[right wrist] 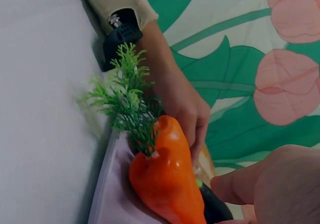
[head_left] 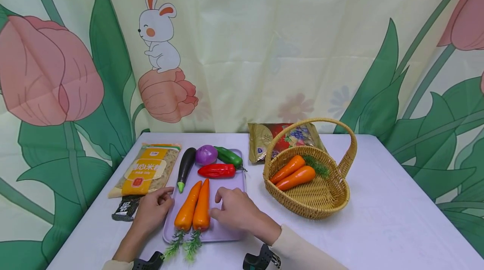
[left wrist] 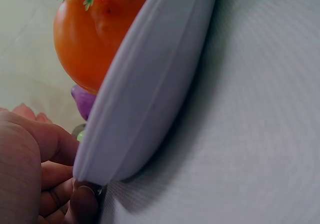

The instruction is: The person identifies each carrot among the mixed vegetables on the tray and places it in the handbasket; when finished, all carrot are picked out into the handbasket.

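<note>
My left hand point(head_left: 153, 211) is at the left edge of a lilac tray point(head_left: 233, 182), its curled fingers holding the rim in the left wrist view. Two orange carrots point(head_left: 187, 209) with green tops lie side by side on the tray, leafy ends hanging over its near edge. Over the tray's right side hovers my right hand point(head_left: 238, 211), thumb and index finger apart, close to the right carrot point(head_left: 202, 209) and holding nothing. Farther back on the tray lie an eggplant point(head_left: 186, 165), a purple onion point(head_left: 206, 155), a green pepper point(head_left: 228, 156) and a red pepper point(head_left: 217, 171).
Right of the tray stands a wicker basket point(head_left: 317, 209) with a tall handle and two carrots point(head_left: 296, 178) inside. Behind it lies a gold and red food bag point(head_left: 259, 142). A yellow food bag point(head_left: 145, 173) and a small black packet point(head_left: 126, 209) are on the left.
</note>
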`<action>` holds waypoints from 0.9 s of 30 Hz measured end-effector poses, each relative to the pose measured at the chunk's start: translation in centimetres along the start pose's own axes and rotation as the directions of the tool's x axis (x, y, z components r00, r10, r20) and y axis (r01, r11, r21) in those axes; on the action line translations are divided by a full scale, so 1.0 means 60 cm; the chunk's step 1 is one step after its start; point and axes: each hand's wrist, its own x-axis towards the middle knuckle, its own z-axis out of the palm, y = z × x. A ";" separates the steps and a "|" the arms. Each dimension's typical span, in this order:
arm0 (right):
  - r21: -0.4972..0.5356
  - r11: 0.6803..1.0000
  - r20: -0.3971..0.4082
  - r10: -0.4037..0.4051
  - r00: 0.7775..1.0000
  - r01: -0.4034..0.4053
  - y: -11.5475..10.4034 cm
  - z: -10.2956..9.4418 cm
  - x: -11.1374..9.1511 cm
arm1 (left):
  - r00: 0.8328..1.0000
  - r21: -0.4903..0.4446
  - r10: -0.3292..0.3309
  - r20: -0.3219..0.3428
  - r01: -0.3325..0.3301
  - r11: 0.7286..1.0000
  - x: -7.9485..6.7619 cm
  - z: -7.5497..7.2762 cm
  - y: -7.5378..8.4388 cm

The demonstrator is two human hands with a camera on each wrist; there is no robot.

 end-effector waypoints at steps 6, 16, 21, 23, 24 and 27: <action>-0.004 0.993 0.039 0.116 0.992 -0.116 -0.010 0.023 0.011 | 1.000 -0.001 -0.005 0.003 0.005 1.000 0.000 0.001 -0.002; -0.012 0.991 0.042 0.135 0.990 -0.135 -0.007 0.045 0.024 | 1.000 -0.002 -0.022 0.007 0.022 1.000 0.002 0.002 -0.001; -0.035 0.990 0.066 0.137 0.988 -0.135 -0.010 0.048 0.028 | 1.000 -0.009 -0.020 0.006 0.020 1.000 0.002 0.003 -0.002; -0.044 0.990 0.073 0.140 0.987 -0.137 -0.013 0.049 0.029 | 1.000 -0.011 -0.016 0.006 0.016 1.000 0.002 0.003 -0.003; -0.050 0.989 0.075 0.139 0.987 -0.136 -0.015 0.050 0.029 | 1.000 -0.011 -0.015 0.006 0.015 1.000 0.002 0.004 -0.003; -0.068 0.989 0.075 0.137 0.988 -0.132 -0.019 0.051 0.029 | 1.000 -0.005 -0.010 0.002 0.010 1.000 0.001 0.003 -0.004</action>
